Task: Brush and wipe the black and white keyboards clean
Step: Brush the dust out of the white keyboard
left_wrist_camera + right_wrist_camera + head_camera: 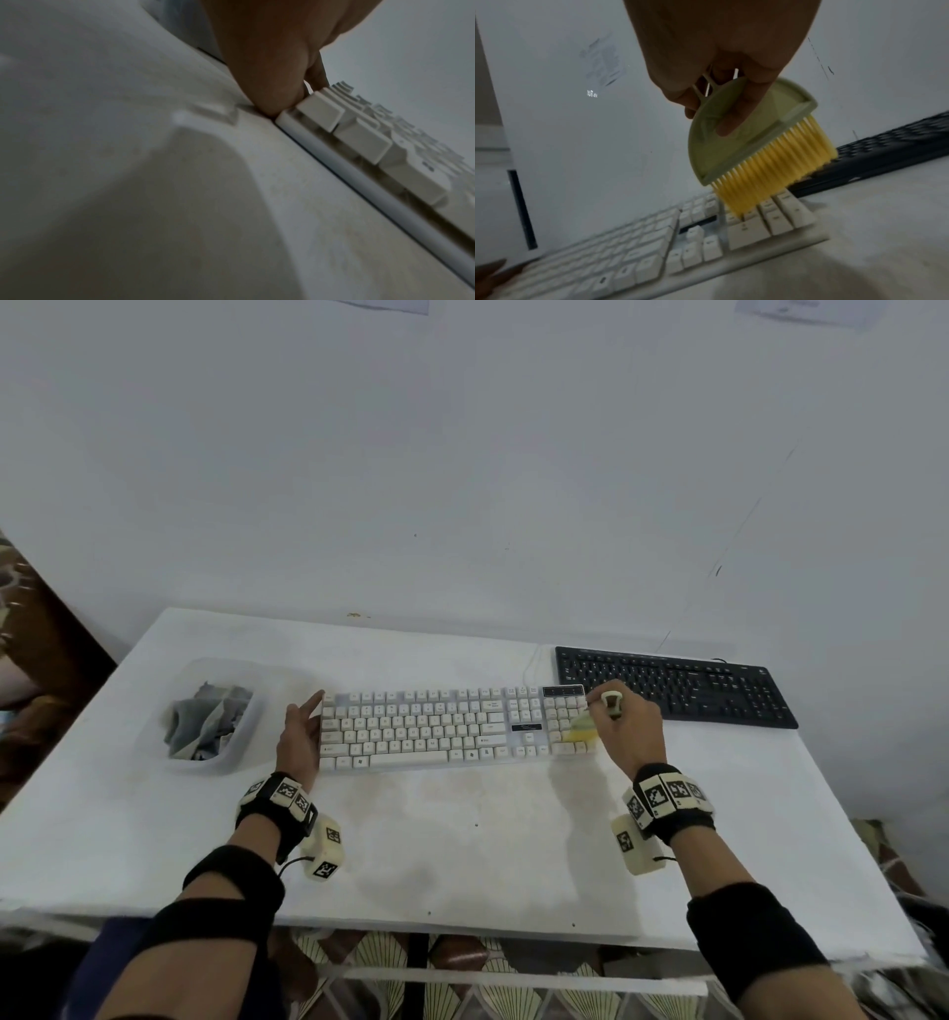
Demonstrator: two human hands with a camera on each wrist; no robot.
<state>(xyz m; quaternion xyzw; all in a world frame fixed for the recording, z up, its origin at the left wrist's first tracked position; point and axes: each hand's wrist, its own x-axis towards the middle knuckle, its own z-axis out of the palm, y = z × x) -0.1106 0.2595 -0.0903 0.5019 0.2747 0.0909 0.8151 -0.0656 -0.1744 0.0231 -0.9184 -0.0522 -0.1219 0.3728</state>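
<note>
I've got the white plastic keyboard (441, 729) flat at centre frame on the white table (488, 839). My left hand (299, 734) lies w/ straight fingers against its left short edge, holding nothing; left wrist view shows a fingertip (272, 101) touching the kb corner. My right hand (629, 729) is curled round a small pale-green plastic brush w/ yellow bristles (762, 146), bristle tips down on the numpad keys, right end of the kb. Black keyboard (672, 685) sits right of centre in the frame, behind, just beside the white one; can't tell if touching. Translucent plastic tub w/ grey cloths (208, 716), left of centre.
</note>
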